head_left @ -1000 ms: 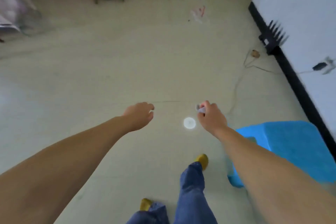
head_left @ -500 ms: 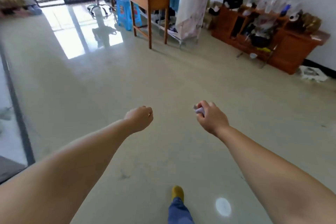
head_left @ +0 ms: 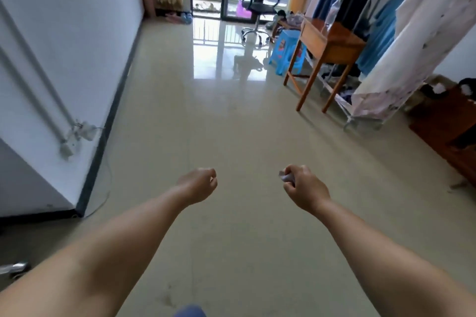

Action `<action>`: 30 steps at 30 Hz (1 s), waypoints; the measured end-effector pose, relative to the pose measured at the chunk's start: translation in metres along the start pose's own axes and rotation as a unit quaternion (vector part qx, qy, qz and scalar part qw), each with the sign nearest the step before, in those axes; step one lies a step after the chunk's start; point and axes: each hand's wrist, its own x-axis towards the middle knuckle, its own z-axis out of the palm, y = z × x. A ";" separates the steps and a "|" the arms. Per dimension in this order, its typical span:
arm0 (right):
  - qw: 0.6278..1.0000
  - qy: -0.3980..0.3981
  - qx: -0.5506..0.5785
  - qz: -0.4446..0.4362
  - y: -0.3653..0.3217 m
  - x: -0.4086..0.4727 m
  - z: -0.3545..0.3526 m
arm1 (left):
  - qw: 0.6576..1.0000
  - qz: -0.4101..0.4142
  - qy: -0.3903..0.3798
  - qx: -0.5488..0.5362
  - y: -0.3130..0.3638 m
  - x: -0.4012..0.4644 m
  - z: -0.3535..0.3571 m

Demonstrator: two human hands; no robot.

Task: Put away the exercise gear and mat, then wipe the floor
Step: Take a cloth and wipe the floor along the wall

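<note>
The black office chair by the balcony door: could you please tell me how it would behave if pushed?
The office chair would probably roll readily: it stands on a caster base, and the floor looks glossy. Its tall back on one thin column suggests a high push might tip it.

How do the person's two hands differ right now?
The right hand pinches a small pale wad in its curled fingers; the left hand is curled too but holds nothing I can see. The right hand sits a little nearer the wooden table, the left nearer the white wall. Both are held out over the floor at about the same height.
</note>
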 end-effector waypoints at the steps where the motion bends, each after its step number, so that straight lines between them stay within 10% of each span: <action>1: 1.000 -0.012 0.000 -0.015 -0.007 0.026 0.004 | 1.000 -0.018 0.001 -0.007 -0.010 0.009 -0.004; 11: 0.970 -0.117 -0.014 -0.214 -0.164 0.269 0.068 | 0.982 -0.185 -0.009 -0.039 -0.170 0.159 -0.077; 30: 0.928 -0.238 -0.013 -0.286 -0.293 0.741 0.123 | 0.924 -0.346 0.011 -0.164 -0.305 0.519 -0.158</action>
